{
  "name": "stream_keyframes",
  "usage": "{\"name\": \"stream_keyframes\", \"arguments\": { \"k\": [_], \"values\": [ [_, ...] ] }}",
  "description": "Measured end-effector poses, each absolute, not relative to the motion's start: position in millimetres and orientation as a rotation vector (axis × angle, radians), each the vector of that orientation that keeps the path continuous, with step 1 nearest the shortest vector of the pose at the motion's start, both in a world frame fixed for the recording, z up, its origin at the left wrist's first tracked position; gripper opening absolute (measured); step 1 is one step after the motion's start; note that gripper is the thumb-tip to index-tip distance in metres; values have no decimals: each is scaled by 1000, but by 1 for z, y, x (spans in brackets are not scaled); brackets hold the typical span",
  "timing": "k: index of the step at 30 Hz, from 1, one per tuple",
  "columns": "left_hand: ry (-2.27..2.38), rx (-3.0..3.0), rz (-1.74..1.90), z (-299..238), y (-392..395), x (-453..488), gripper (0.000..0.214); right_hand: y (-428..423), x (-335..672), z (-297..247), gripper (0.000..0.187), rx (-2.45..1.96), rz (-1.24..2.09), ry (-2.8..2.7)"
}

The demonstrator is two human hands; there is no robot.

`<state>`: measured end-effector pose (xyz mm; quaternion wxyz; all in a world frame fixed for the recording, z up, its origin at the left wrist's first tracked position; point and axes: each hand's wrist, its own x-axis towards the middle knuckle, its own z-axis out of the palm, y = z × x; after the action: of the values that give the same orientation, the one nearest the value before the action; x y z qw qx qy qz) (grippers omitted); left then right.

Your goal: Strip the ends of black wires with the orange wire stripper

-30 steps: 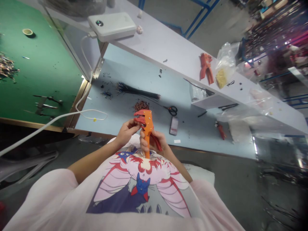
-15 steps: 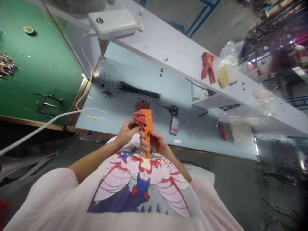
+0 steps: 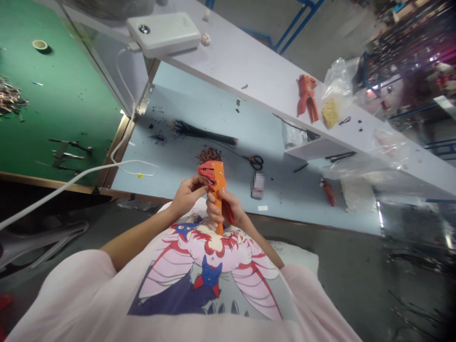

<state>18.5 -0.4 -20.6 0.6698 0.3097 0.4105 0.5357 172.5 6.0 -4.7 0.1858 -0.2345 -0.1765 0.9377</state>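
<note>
My right hand (image 3: 231, 206) is wrapped round the handles of an orange and red wire stripper (image 3: 218, 172), held upright in front of my chest with its jaws pointing left. The red jaws are closed together. Beside the jaws, my left hand (image 3: 188, 195) is closed in a pinch, its fingertips at the lower jaw. Whatever those fingers hold is too small to make out. Just beyond the tool lies a pile of small brown and dark scraps (image 3: 209, 154) on the light blue table (image 3: 171, 175).
A bundle of dark wires (image 3: 204, 133) lies behind the scraps, with black-handled scissors (image 3: 255, 162) to its right. On the white shelf (image 3: 249, 61) are a power bank (image 3: 166, 33) and another red wire stripper (image 3: 308, 97). A white cable (image 3: 81, 178) crosses the left side.
My right hand has squeezed the handles, and the wire stripper's red jaws have gone from apart to closed. My left hand stays in nearly the same spot.
</note>
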Motion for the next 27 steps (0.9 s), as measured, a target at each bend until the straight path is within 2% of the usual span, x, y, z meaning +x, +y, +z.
{"name": "stream_keyframes", "arguments": {
  "k": [14, 20, 27],
  "values": [
    [951, 678, 1165, -19, 1, 20, 22, 3, 170, -3, 30, -699, 2591, -500],
    [1173, 876, 1065, -48, 12, 19, 19, 18, 173, -20, 30, -767, 2483, -370],
    [1360, 1067, 928, -90, 24, 19, 18, 36, 177, -64, 42, -919, 2378, -147]
  ]
}}
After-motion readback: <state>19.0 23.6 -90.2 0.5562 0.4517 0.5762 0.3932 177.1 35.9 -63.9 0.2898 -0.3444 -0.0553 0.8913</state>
